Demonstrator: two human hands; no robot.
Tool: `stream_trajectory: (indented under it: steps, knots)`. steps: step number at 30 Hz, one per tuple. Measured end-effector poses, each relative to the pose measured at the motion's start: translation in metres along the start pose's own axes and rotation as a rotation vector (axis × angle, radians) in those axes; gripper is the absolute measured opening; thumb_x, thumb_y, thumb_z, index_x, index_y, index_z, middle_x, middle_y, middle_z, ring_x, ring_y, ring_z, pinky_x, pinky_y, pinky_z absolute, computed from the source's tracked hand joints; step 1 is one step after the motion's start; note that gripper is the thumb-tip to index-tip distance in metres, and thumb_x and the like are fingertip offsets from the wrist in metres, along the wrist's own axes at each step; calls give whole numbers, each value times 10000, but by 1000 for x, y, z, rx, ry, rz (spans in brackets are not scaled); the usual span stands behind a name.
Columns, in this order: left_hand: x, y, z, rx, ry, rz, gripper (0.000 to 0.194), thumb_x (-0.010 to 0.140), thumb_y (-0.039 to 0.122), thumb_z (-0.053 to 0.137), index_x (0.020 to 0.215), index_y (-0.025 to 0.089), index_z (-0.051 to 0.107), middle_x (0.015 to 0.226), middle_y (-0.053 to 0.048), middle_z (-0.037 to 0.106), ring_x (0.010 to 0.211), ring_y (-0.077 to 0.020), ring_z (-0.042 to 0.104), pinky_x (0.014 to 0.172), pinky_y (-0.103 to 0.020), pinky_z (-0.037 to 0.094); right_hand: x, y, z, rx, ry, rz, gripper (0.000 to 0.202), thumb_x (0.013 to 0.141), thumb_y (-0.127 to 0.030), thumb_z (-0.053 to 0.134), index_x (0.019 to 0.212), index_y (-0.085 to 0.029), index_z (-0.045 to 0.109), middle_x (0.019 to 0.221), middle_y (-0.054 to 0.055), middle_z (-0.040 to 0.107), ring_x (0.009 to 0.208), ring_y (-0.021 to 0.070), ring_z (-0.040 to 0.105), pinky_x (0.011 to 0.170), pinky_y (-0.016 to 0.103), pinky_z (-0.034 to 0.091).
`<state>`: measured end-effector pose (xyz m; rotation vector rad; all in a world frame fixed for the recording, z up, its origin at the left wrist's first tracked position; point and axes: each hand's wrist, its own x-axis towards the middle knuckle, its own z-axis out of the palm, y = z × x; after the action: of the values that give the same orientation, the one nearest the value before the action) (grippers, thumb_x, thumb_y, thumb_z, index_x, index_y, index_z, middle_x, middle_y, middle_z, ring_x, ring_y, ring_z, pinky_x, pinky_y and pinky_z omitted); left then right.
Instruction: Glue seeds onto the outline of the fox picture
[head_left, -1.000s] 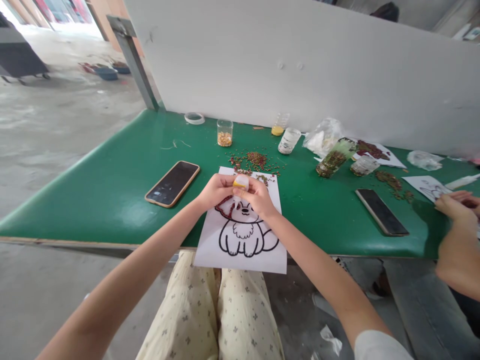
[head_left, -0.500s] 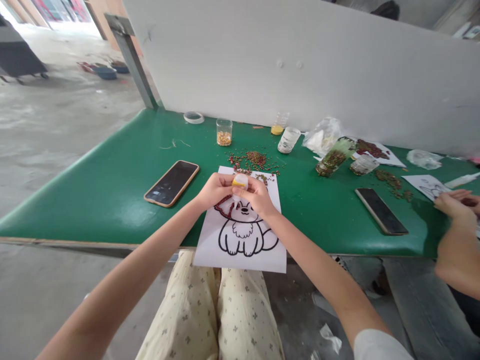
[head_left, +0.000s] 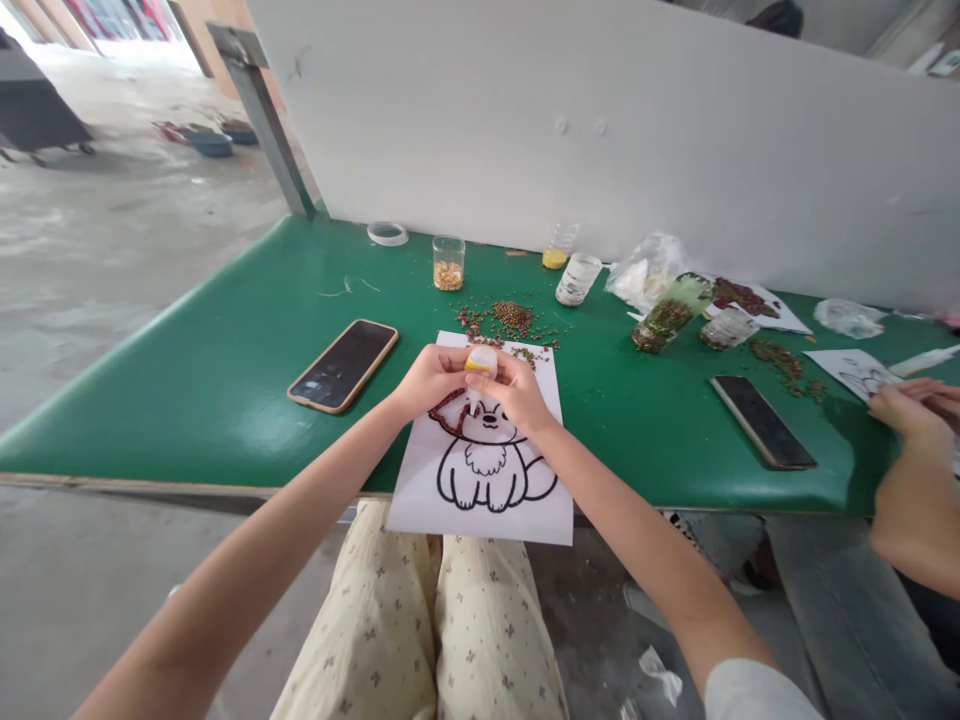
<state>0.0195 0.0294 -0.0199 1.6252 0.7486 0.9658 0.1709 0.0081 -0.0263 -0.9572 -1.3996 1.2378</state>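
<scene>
Both my left hand [head_left: 435,381] and my right hand [head_left: 519,392] are closed around a small white glue bottle [head_left: 481,361] with a yellow band, its nozzle pointing down. Below it lies a white sheet [head_left: 484,520] with a black outline drawing of a seated animal, overhanging the table's front edge. Dark red pieces [head_left: 451,412] line the ear at the drawing's upper left. Loose red and green beans [head_left: 513,318] are scattered at the sheet's top edge and on the table behind it. My fingers cover part of the drawing's head.
A phone [head_left: 344,366] lies left on the green table [head_left: 225,350], another phone [head_left: 763,422] right. Behind stand a cup of kernels [head_left: 448,265], a white-patterned cup [head_left: 578,280] and a tilted green jar [head_left: 672,312]. Another person's hands [head_left: 915,405] are at the far right, over a paper.
The glue bottle's nozzle has shifted very slightly to the right over the drawing. Both hands keep their hold on the bottle.
</scene>
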Motion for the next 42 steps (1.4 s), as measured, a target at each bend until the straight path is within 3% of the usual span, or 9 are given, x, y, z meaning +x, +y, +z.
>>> stream_trajectory:
  steps: [19, 42]
  knots:
    - [1, 1, 4, -67, -19, -9, 205, 711, 250, 677, 848, 109, 736, 770, -54, 715, 727, -141, 631, 688, -243, 498, -1, 2, -6, -96, -23, -53, 273, 705, -402, 714, 905, -220, 679, 793, 11, 600, 745, 160, 564, 681, 295, 483]
    - [2, 0, 3, -78, -30, -4, 219, 706, 248, 681, 853, 93, 733, 772, -56, 719, 699, -136, 623, 674, -242, 491, -1, 0, -4, -54, -13, -52, 241, 686, -369, 727, 843, -197, 666, 738, -7, 574, 676, 125, 537, 630, 259, 448]
